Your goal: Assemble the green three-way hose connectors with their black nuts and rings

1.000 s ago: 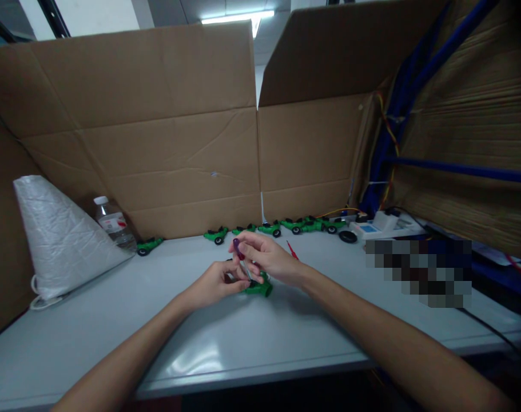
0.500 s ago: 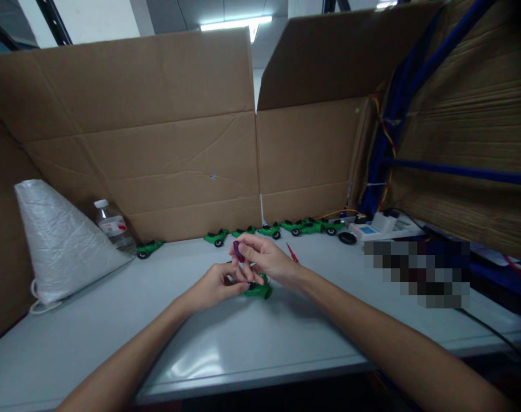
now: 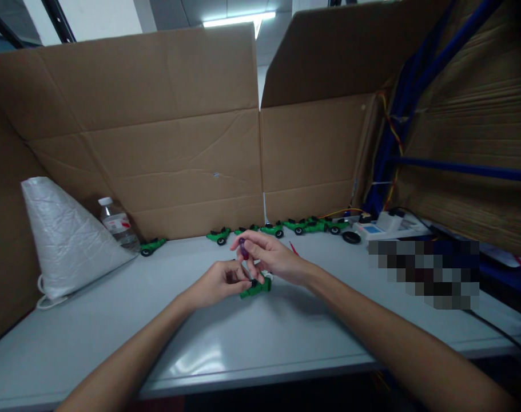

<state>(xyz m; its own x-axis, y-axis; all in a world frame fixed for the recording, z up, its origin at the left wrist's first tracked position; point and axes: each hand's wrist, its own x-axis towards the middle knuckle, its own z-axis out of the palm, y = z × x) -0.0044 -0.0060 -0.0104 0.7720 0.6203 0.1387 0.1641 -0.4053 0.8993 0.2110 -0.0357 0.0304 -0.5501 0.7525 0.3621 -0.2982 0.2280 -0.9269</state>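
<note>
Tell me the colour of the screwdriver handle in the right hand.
Purple, seen in the head view: screwdriver handle, right hand.

Dim, ceiling-lit view, edges warped

Open grey table [image 3: 251, 337] up front, toy cars [image 3: 286, 228] lining cardboard wall [image 3: 178, 160], white bag [image 3: 67, 240] left

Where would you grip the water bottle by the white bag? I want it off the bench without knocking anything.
Grip the water bottle around its upper body, just under the white cap, coming from the front right. It stands upright, the white bag leans close on its left and the cardboard wall stands behind, so only that side looks open to the fingers.
</note>
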